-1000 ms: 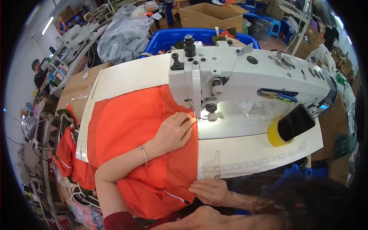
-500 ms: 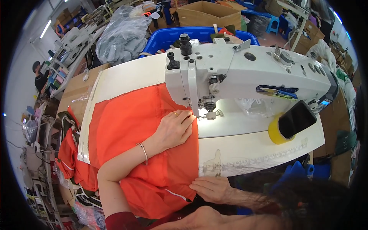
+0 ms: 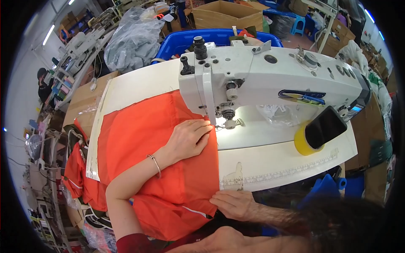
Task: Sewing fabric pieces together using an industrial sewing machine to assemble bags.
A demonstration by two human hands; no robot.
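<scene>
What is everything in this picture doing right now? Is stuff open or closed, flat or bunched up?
Orange fabric: spread flat on the table, its near end hanging off the edge.
Left hand: open, pressing the fabric flat beside the needle.
Right hand: resting on the fabric's edge at the table front.
Sewing machine: its work light is on.
Phone: screen dark, propped on the yellow tape roll.

Orange fabric [image 3: 143, 139] flat on table, edge under presser foot.

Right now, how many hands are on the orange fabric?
2. The left hand lies flat on the orange fabric, fingertips beside the presser foot of the sewing machine. The right hand holds the fabric's edge at the table's near rim. None looks hidden.
</scene>
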